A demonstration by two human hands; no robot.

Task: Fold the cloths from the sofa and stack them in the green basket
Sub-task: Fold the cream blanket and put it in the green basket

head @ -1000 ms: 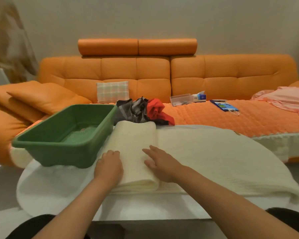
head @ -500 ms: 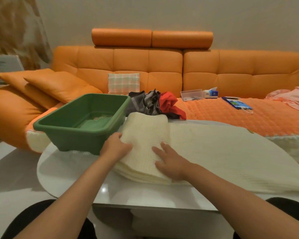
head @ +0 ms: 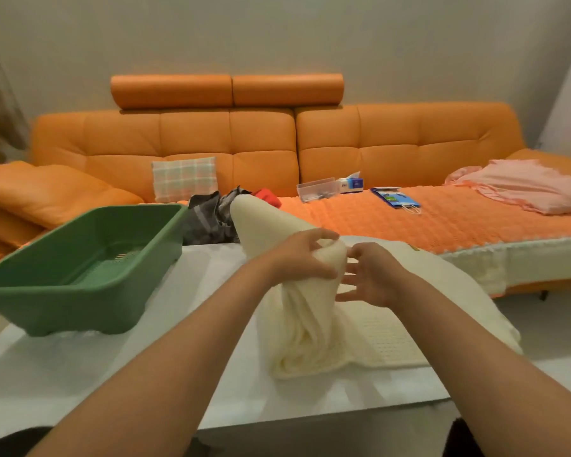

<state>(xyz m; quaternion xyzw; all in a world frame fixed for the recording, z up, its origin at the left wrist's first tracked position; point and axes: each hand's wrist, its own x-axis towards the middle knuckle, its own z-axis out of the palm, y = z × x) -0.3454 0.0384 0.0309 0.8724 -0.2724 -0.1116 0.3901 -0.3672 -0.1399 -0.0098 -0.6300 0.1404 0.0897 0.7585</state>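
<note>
Left hand (head: 297, 258) grips the bunched top of the cream cloth (head: 297, 328), holding it up over the white desk (head: 80, 374) while its lower end rests there. Right hand (head: 373, 275) is spread, just right of the bunch. The green basket (head: 63, 308) stands at the left, and dark cloths (head: 208, 219) lie far back on the sofa (head: 211, 136).

The cloth (head: 297, 324) in my left hand (head: 297, 258) is soft, waffle-textured fabric; left of it, the basket (head: 80, 291) is smooth matt plastic; beyond, the sofa (head: 261, 140) looks leathery.

Cream cloth (head: 297, 324) bunched upright beside empty green basket (head: 80, 268).
</note>
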